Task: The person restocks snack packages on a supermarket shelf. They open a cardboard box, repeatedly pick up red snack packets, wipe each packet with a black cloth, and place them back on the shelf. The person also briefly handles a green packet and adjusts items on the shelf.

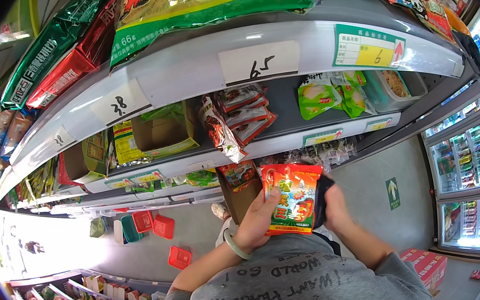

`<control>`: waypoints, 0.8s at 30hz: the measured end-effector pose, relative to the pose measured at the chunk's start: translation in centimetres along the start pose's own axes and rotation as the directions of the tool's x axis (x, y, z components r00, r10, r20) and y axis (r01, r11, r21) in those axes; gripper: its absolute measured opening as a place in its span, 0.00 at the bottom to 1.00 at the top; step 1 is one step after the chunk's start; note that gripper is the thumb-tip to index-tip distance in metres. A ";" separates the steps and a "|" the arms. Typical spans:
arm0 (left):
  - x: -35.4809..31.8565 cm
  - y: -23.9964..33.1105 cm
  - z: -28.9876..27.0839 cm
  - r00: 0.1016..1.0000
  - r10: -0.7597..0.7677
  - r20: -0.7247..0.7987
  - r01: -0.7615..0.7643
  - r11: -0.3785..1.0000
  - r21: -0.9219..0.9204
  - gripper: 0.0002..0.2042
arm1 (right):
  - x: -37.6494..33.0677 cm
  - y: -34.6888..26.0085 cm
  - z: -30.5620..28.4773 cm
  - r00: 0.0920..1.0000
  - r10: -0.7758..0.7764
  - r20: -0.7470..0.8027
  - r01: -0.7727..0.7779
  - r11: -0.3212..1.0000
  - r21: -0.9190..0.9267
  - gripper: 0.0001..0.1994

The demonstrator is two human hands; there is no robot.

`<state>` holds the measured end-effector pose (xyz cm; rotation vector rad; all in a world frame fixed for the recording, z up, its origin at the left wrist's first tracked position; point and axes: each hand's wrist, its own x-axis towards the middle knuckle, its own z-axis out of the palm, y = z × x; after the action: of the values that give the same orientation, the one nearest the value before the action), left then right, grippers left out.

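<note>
The left hand [256, 223] grips the left edge of a red and orange snack packet [292, 197], held upright in front of the chest. The right hand [336, 207] is closed around a dark cloth [321, 199] pressed against the packet's right edge. Both sit just below the front edge of the lower shelf [287, 141], beside a brown cardboard box [239, 201].

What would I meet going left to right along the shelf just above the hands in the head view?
Yellow and green boxes → open cardboard carton → stack of red snack packets → green packets → clear lidded tub.
</note>
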<state>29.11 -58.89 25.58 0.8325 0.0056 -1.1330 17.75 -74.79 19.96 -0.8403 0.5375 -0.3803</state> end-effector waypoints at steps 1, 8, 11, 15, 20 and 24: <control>0.0 -0.3 -0.1 1.000 0.003 0.021 -0.004 0.999 0.053 0.23 | -0.8 -0.9 2.0 0.998 0.037 0.052 -0.032 0.995 -0.099 0.24; -0.7 2.5 0.1 0.986 -0.103 0.129 0.126 0.974 -0.189 0.24 | -0.3 -2.5 2.8 0.949 -0.315 -0.030 0.316 0.948 0.030 0.16; -0.6 3.4 -0.7 0.962 -0.205 0.181 0.230 0.965 -0.129 0.25 | 0.4 -2.8 0.0 0.913 -0.388 0.126 0.377 0.921 0.097 0.28; 0.0 2.4 -2.0 0.885 -0.307 0.350 0.377 0.913 -0.152 0.25 | 1.7 -4.3 3.5 0.814 -0.332 0.477 0.537 0.742 -0.400 0.29; 0.3 3.0 -3.2 0.900 -0.254 0.355 0.339 0.919 -0.200 0.23 | 1.6 -6.9 5.9 0.548 -0.222 0.807 0.820 0.334 -0.465 0.19; -0.4 4.5 -0.6 0.939 -0.220 0.264 0.264 0.954 -0.141 0.23 | 0.5 -6.2 5.9 0.460 -0.165 0.872 0.859 0.332 -0.390 0.16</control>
<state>32.81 -57.48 27.93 0.5398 0.0030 -1.4426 20.93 -75.34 27.88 -2.0607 -0.4925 -0.4087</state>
